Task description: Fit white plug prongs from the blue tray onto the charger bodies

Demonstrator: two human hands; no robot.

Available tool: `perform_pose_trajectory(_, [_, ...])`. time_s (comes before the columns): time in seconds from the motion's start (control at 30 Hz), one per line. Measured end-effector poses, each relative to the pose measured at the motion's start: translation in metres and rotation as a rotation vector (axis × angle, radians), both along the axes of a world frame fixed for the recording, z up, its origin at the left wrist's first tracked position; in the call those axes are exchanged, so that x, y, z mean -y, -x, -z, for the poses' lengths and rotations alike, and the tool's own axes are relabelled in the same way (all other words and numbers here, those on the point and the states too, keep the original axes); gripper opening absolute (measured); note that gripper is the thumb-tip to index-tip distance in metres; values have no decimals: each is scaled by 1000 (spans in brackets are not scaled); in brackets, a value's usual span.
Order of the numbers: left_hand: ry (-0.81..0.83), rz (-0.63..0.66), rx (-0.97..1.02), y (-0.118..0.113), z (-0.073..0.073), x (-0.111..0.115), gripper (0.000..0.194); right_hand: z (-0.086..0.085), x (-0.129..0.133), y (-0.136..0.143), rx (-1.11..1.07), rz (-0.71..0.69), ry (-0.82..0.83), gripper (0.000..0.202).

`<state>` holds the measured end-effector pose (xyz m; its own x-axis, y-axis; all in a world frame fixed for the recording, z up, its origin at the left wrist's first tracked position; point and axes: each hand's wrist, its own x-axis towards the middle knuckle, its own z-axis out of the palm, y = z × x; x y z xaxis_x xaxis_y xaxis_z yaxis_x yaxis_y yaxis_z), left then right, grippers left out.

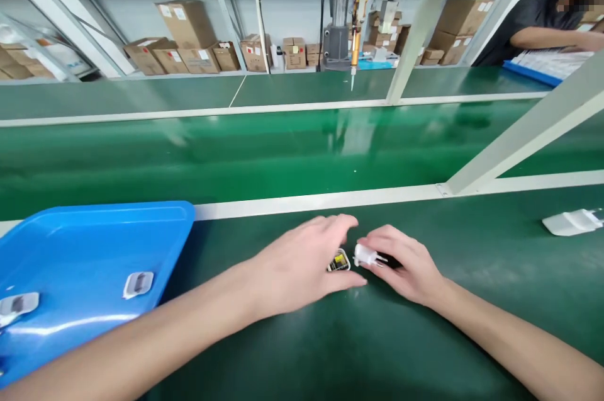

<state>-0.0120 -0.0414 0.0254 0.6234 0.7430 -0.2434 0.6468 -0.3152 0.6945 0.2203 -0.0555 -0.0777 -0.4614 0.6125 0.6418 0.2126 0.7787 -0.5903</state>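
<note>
My left hand curls around a white plastic charger housing, its thumb and forefinger reaching past the rim. The housing's open end faces right and shows yellow and dark parts inside; its rear is hidden by the hand. Between thumb and fingers, my right hand grips a white plug cap with metal pins pointing right. A small gap separates the cap from the housing. Both hands are low over the dark green work surface.
At left stands a blue tray holding white pieces. Another white charger lies far right. Behind a pale rail runs a green belt. A slanted post, a dispensing needle, boxed shelves and a co-worker are beyond.
</note>
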Motion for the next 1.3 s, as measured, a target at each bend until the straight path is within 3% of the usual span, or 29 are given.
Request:
perform_pose_trajectory(0.07, [-84,-15,-100,14,5,2,66,-3,-5,1,-35,-37,139,21])
perform_pose_trajectory(0.2, [-31,43,-118,21,32,2,32,-6,-12,3,-90,-66,302,13])
perform_pose_trajectory(0.3, [-115,42,-40,0,55,-6,15,-5,-15,3,-139,4,356,18])
perform_pose_trajectory(0.4, [-181,12,50,-30,68,-23,19,-3,-18,0,-123,94,304,19])
perform_pose_trajectory(0.53, [-232,-6,124,-59,75,-48,22,-6,-28,-11,-51,174,165,22])
perform_pose_trajectory(0.67, [-265,-2,178,-63,82,-60,22,-11,-39,-25,-26,170,256,26])
perform_pose_trajectory(0.93, [-331,46,242,-60,91,-59,16,-9,-37,-23,-151,168,309,22])
perform_pose_trajectory(1.3, [-397,73,248,-60,96,-59,16,-16,-32,-21,-33,220,332,15])
